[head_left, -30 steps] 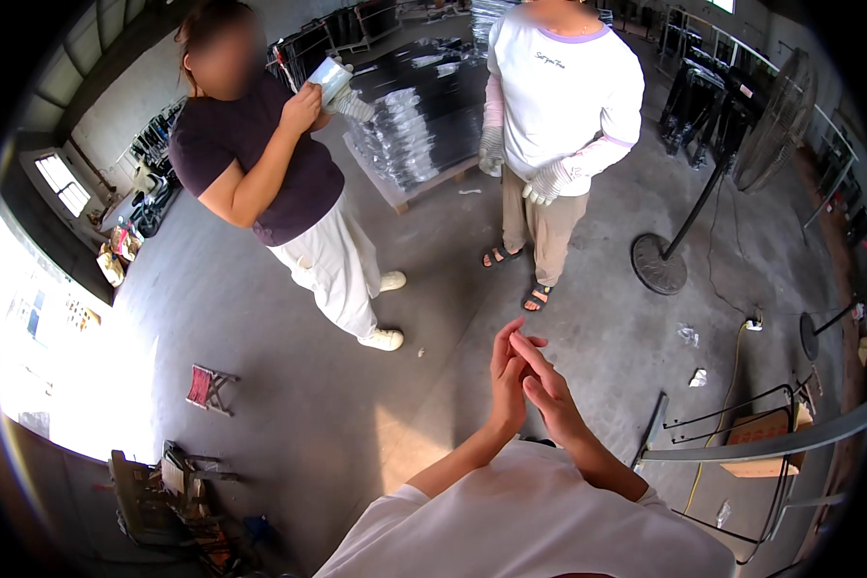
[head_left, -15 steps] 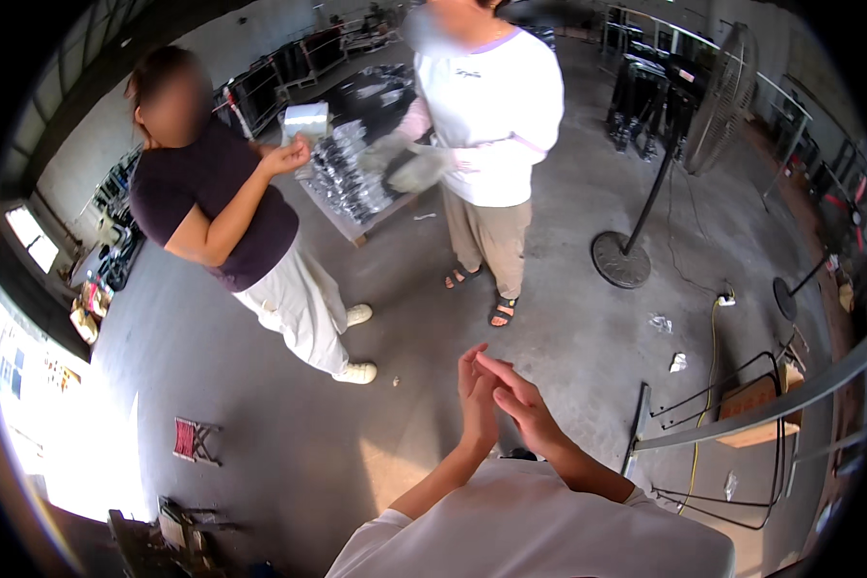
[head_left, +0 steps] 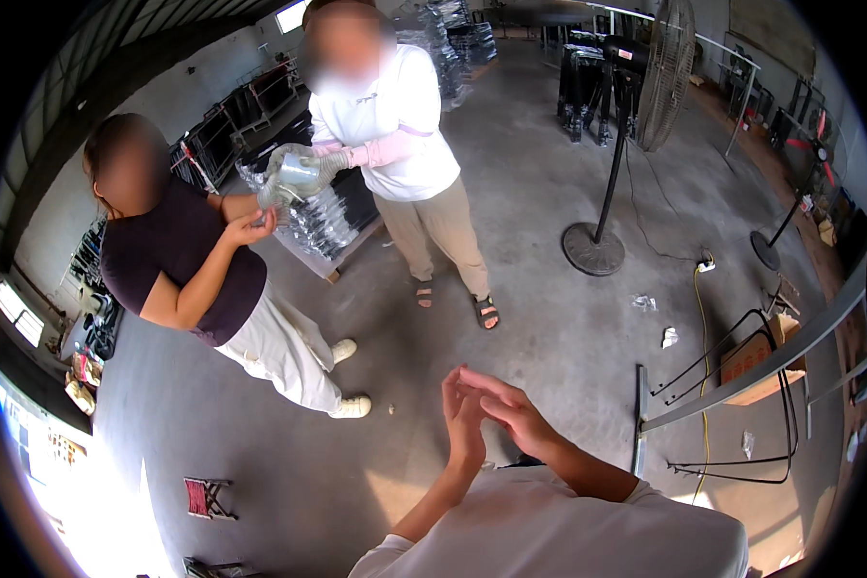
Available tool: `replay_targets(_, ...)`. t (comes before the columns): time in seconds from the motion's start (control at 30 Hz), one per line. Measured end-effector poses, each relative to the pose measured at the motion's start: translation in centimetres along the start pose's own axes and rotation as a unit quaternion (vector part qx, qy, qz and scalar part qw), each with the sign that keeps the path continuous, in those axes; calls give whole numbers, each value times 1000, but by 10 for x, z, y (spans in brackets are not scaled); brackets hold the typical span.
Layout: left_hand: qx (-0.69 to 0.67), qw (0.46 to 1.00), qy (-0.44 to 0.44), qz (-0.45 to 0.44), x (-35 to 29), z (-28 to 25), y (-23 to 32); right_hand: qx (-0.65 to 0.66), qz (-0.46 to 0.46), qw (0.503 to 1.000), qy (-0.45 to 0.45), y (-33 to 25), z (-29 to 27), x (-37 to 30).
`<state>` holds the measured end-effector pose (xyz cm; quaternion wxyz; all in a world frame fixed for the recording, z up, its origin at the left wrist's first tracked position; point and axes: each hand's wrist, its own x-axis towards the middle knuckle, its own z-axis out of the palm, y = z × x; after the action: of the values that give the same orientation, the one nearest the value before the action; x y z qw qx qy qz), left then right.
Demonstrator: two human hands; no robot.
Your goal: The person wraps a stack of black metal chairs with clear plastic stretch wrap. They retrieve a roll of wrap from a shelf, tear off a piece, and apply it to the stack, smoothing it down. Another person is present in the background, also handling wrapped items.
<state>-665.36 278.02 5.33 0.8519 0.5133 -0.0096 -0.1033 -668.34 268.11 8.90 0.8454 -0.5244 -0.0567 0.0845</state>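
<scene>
My left hand (head_left: pixel 463 416) and my right hand (head_left: pixel 516 412) are raised in front of my body, with nothing visible in them. Their fingers are stretched out and meet near the tips, while the palms face each other with a gap between. Across from me, a person in a white top (head_left: pixel 387 116) holds a roll of clear film (head_left: pixel 300 172) in grey-gloved hands. Beside that roll, a person in a dark shirt (head_left: pixel 164 241) has bent arms and hands close to the gloves.
Behind the two people stands a film-wrapped stack (head_left: pixel 320 227) on a pallet. A tall pedestal fan (head_left: pixel 615 144) is at the right, its cord on the floor. Nearer are a black wire frame (head_left: pixel 790 424), a cardboard box (head_left: pixel 756 364) and, at left, a small folding stool (head_left: pixel 205 498).
The film roll has gone from beside the dark-shirted person's hand into the other person's gloved hands. My view has shifted; my hands keep the same fingertip-to-fingertip pose.
</scene>
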Motion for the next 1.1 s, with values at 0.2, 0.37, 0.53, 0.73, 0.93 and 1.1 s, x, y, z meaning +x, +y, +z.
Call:
replay_targets(0.2,35,999,-5,-38,-14,14,10,-109,16,993,45,-62,-36,56)
replay_targets(0.37,53,993,-57,-89,-11,15,-4,-129,-147,976,98,-102,-55,94)
replay_targets(0.53,25,997,-39,-56,-5,5,-9,-335,-86,933,-98,21,-48,62)
replay_targets(0.73,89,992,-24,-86,-2,-6,-44,-169,36,971,163,41,-22,3)
replay_targets(0.93,43,991,-75,-98,1,4,-32,-128,74,984,94,22,-35,13)
replay_targets(1.1,82,989,-81,-97,-1,4,-35,-116,83,984,110,24,-34,7)
